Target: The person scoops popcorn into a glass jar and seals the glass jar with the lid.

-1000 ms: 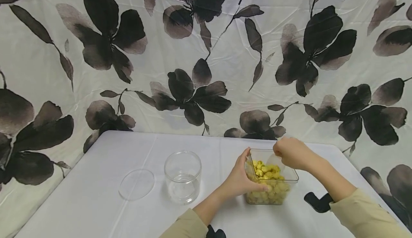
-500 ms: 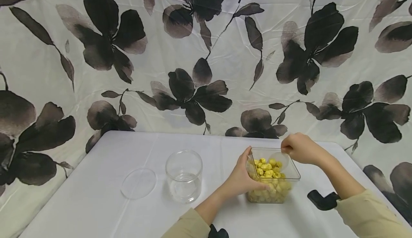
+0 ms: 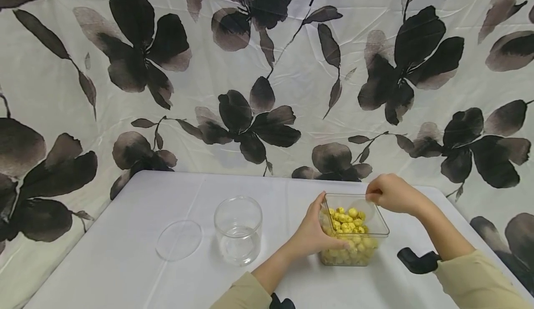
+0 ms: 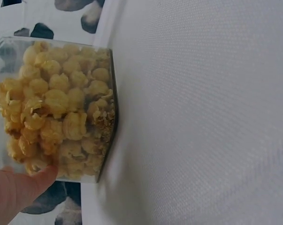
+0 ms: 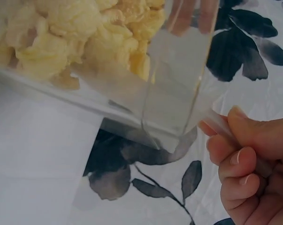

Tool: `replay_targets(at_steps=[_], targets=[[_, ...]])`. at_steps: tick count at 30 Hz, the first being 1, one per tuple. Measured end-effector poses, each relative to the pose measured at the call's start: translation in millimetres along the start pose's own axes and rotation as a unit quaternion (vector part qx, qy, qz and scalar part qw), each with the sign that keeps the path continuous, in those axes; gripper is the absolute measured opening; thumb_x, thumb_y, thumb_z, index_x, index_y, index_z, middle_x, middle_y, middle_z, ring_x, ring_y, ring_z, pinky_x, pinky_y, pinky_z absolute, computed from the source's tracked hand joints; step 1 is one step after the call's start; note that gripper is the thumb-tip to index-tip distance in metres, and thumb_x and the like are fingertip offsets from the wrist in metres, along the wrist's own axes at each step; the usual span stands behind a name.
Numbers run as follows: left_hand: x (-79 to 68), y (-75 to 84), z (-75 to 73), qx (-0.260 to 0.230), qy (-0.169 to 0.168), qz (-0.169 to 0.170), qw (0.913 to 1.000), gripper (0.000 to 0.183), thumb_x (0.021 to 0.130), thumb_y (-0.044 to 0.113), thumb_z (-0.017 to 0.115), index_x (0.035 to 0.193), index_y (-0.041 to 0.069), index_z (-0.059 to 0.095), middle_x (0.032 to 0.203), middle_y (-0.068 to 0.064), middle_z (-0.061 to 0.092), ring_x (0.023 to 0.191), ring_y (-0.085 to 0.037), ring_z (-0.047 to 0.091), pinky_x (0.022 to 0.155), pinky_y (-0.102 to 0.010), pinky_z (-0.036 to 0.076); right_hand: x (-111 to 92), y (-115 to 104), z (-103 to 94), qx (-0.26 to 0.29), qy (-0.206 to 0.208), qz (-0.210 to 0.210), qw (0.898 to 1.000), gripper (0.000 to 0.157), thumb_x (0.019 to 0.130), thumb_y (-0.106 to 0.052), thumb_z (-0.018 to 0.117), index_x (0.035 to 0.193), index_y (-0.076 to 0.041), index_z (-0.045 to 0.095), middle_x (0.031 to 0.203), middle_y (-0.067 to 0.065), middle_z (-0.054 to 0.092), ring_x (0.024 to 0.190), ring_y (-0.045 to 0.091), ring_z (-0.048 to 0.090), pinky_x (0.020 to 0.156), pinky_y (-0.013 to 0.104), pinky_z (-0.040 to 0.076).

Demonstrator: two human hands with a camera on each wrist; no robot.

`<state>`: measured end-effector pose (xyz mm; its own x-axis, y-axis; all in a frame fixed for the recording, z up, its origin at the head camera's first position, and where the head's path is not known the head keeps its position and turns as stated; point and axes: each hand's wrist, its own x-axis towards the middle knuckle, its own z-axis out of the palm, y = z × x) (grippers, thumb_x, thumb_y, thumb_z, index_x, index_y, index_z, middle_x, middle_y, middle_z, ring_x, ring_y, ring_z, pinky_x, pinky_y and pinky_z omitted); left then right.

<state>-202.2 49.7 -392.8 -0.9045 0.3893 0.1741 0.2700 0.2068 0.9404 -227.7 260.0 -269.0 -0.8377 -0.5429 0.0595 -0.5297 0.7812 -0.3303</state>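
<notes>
A clear square container (image 3: 377, 228) of yellow popcorn (image 3: 349, 221) stands right of centre on the table. My left hand (image 3: 314, 232) grips its left side, thumb across the front wall and fingers at the back; in the left wrist view the thumb (image 4: 35, 185) presses the wall. My right hand (image 3: 394, 195) is at the back right corner of the rim. It pinches the thin handle of a translucent scoop (image 5: 219, 125), fingers curled round it. The scoop's pale end slants into the container, partly hidden by the clear walls and popcorn.
Left of the container stands a clear round jar (image 3: 238, 234). Further left a thin clear disc (image 3: 179, 240) lies flat on the white table (image 3: 104, 262). A flower-printed cloth (image 3: 258, 44) hangs behind the table. A black piece (image 3: 418, 260) sits by my right sleeve.
My right hand has shifted slightly right and up with the scoop, mostly in the first half second. Popcorn near the top has moved about. The left hand keeps its grip.
</notes>
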Motion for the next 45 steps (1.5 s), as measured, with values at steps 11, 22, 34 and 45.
replay_targets(at_steps=[11,22,34,45], targets=[[0.5,-3.5,1.4,-0.001,-0.003,0.000,1.0000,0.118,0.062,0.027,0.088,0.150,0.023,0.009,0.149,-0.005,0.022,0.136,-0.025,0.024,0.105,-0.050,0.027,-1,8,4.8,0.127,-0.006,0.082,0.989,0.017,0.090,-0.003,0.054,0.078,0.001,0.065,0.059,-0.001,0.048,0.052,0.012,0.043,0.046,0.025,0.036],[0.7,-0.2,-0.2,-0.005,0.002,-0.002,1.0000,0.118,0.061,0.027,0.088,0.150,0.025,0.010,0.147,-0.003,0.024,0.134,-0.024,0.027,0.104,-0.048,0.029,-2,9,8.2,0.175,-0.025,0.102,0.979,0.019,0.092,-0.004,0.052,0.080,0.004,0.064,0.057,0.001,0.050,0.049,0.012,0.044,0.043,0.024,0.037],[-0.2,-0.5,0.0,-0.003,0.003,-0.005,1.0000,0.118,0.062,0.028,0.088,0.149,0.027,0.009,0.148,-0.003,0.023,0.135,-0.023,0.026,0.104,-0.050,0.029,1,16,18.2,0.204,-0.024,0.112,0.972,0.019,0.092,-0.003,0.050,0.086,0.008,0.064,0.057,0.002,0.048,0.049,0.010,0.040,0.045,0.023,0.033],[-0.1,-3.1,0.8,-0.001,0.003,-0.004,1.0000,0.117,0.062,0.029,0.088,0.149,0.027,0.010,0.148,-0.003,0.024,0.135,-0.022,0.025,0.105,-0.050,0.028,2,19,20.0,0.236,-0.030,0.124,0.963,0.023,0.094,-0.004,0.047,0.091,0.012,0.063,0.057,0.001,0.047,0.041,0.005,0.027,0.042,0.021,0.026]])
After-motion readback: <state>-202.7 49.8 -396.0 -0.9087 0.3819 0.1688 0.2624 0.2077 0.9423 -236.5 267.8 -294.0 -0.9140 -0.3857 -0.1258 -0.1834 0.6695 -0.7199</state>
